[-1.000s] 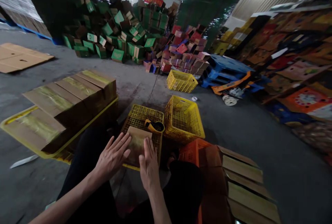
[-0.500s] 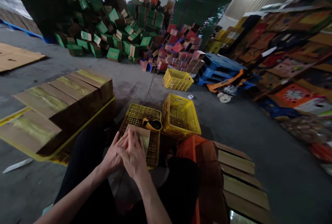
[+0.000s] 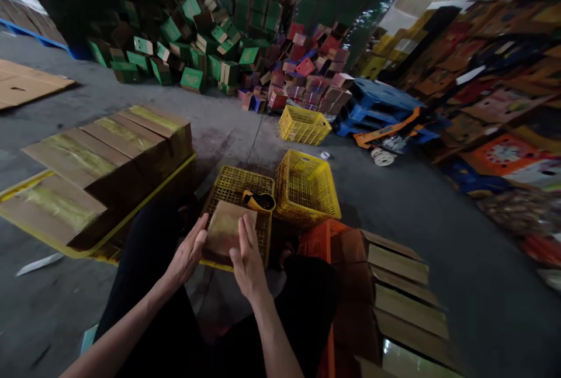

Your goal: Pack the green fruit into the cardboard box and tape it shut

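Observation:
A small cardboard box (image 3: 225,229), with a strip of tape across it, rests on an upturned yellow plastic crate (image 3: 232,176) between my knees. At the box's left side is my left hand (image 3: 188,252), fingers stretched out and pointing forward. My right hand (image 3: 249,258) lies along the right side, its fingers straight and the thumb apart. Neither hand is wrapped round the box; whether the fingertips touch it I cannot tell for sure. Just behind the box, a yellow and black tape dispenser (image 3: 258,200) lies on the crate.
Taped cartons (image 3: 127,132) fill a yellow crate on my left. Folded cardboard boxes (image 3: 398,267) stand in an orange crate (image 3: 315,240) on my right. Two yellow crates (image 3: 307,191) sit ahead, with a pallet jack (image 3: 390,135) and heaped green boxes (image 3: 193,77) farther off.
My hands were together over the box, fingers overlapping. Now they are parted to its left and right sides, and its taped top shows. The view has tilted slightly down.

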The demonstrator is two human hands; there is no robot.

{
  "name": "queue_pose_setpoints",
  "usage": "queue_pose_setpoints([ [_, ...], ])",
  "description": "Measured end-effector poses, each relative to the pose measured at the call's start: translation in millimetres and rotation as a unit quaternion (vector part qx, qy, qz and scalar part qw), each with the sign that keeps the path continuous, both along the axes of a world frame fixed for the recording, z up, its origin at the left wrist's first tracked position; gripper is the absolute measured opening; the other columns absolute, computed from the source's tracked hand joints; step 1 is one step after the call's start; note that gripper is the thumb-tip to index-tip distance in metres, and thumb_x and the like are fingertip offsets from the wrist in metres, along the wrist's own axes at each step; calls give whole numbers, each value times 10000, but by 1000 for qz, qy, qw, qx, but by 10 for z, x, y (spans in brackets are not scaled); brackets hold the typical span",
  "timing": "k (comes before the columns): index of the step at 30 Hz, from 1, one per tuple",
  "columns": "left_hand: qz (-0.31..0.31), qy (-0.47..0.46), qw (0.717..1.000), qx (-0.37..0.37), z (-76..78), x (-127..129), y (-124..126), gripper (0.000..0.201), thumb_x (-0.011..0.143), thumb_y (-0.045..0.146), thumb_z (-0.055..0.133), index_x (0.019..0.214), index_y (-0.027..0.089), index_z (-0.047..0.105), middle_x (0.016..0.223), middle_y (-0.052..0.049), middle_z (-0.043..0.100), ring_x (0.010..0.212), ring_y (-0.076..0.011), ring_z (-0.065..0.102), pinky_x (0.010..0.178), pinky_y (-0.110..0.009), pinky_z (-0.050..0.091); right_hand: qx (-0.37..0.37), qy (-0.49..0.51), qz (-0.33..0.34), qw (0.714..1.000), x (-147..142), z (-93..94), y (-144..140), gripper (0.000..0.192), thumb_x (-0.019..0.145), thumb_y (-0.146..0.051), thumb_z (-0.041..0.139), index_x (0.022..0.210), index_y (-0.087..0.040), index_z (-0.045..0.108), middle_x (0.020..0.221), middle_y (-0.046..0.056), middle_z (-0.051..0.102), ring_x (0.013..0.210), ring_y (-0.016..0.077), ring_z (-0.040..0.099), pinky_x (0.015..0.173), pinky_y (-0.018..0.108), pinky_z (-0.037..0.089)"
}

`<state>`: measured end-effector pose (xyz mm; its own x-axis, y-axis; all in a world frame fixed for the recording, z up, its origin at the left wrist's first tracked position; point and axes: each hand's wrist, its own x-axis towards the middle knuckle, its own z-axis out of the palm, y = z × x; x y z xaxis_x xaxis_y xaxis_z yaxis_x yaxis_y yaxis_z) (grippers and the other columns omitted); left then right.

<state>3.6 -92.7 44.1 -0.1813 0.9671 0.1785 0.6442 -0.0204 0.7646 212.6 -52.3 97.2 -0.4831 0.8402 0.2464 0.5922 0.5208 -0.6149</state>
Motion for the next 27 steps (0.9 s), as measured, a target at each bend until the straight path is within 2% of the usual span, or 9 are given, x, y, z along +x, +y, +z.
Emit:
queue_pose_setpoints([
  [3,-37,30,996,75,268,130,51,551,1072,387,271,1603,241,250,1657,-49,275,1537,-234,210,1240,-472,279,-24,75,-21,997,-64,-21,-4,670,1048,-572,149,1617,-220,182,1668,71,235,1534,222,224,1227,445,299],
  [5,-93,77,988,98,396,186,73,544,1065,354,304,1598,253,267,1652,-47,292,1548,-253,161,1243,-517,250,-37,116,-51,991,-38,-9,-4,620,1067,-493,89,1606,-224,233,1640,64,312,1509,203,296,1203,422,350],
  [7,-125,114,981,100,440,233,71,542,1061,329,320,1595,244,274,1638,-61,324,1548,-261,166,1237,-546,243,-36,118,-74,990,-11,40,-14,590,1075,-448,101,1597,-228,267,1612,61,371,1489,209,342,1212,438,335],
  [9,-127,148,976,97,415,274,51,545,1056,325,339,1590,227,286,1633,-75,334,1549,-276,162,1231,-573,230,-18,86,-71,994,-38,118,-43,582,1073,-456,176,1603,-228,254,1605,67,383,1487,236,347,1247,485,252],
  [11,-131,181,970,96,353,300,28,562,1044,337,370,1588,217,293,1635,-82,326,1549,-295,155,1230,-589,210,2,48,-38,998,-139,199,-83,617,1062,-478,250,1618,-217,189,1617,78,356,1499,259,319,1264,520,178],
  [14,-145,207,960,120,249,287,6,591,1022,354,394,1589,215,302,1632,-90,333,1540,-302,196,1243,-567,185,10,7,28,1000,-360,260,-126,712,1042,-509,343,1629,-195,91,1643,84,294,1526,270,247,1255,512,218],
  [18,-144,224,953,144,187,207,4,581,1005,354,414,1571,238,352,1601,-83,396,1518,-284,272,1261,-529,139,18,-40,55,998,-520,228,-132,784,1016,-570,391,1624,-156,122,1662,109,226,1544,295,167,1238,507,265],
  [23,-134,255,951,109,266,136,3,588,1035,347,392,1601,273,254,1609,-54,381,1513,-244,291,1264,-512,76,21,-56,6,998,-330,198,-112,808,1000,-589,427,1626,-179,124,1646,107,274,1533,300,216,1223,513,300],
  [27,-98,249,960,81,296,87,-20,580,1047,332,369,1606,278,227,1598,-50,394,1514,-261,286,1250,-556,104,-2,-36,-11,999,-43,111,-108,765,1019,-544,426,1627,-242,74,1660,60,240,1538,273,203,1242,522,251],
])
